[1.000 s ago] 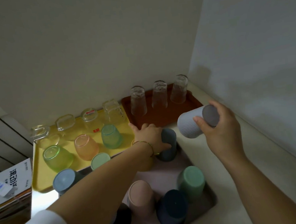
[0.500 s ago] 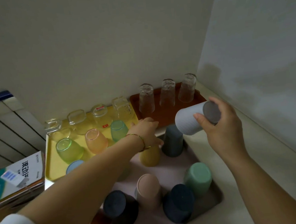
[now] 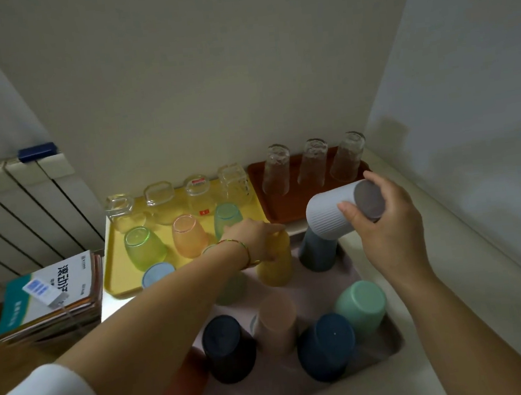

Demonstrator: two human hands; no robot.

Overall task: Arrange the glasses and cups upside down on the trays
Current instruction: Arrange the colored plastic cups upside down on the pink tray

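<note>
where the radiator (image 3: pixel 14 202) ends at far left, a book stack (image 3: pixel 52 297) lies just left of the yellow tray (image 3: pixel 114 275). on the yellow tray stand four clear glasses upside down along the back, with a green glass (image 3: pixel 144 247), orange glass (image 3: pixel 189 235) and teal glass (image 3: pixel 227 215) in front. the left hand (image 3: pixel 256 234) reaches over the yellow tray's right edge, its fingers (image 3: pixel 276 227) resting on top of the yellow cup (image 3: pixel 274 259); whether they grip it i cannot tell. right of the yellow tray, the pink tray (image 3: pixel 390 340) carries upturned cups, the yellow cup and a grey-blue cup (image 3: pixel 317 250) at its back. behind, the brown tray (image 3: pixel 288 207) holds three upturned glasses. the right hand (image 3: pixel 389 226) is closed on the white cup (image 3: pixel 334 212), held sideways above the grey-blue cup.
</note>
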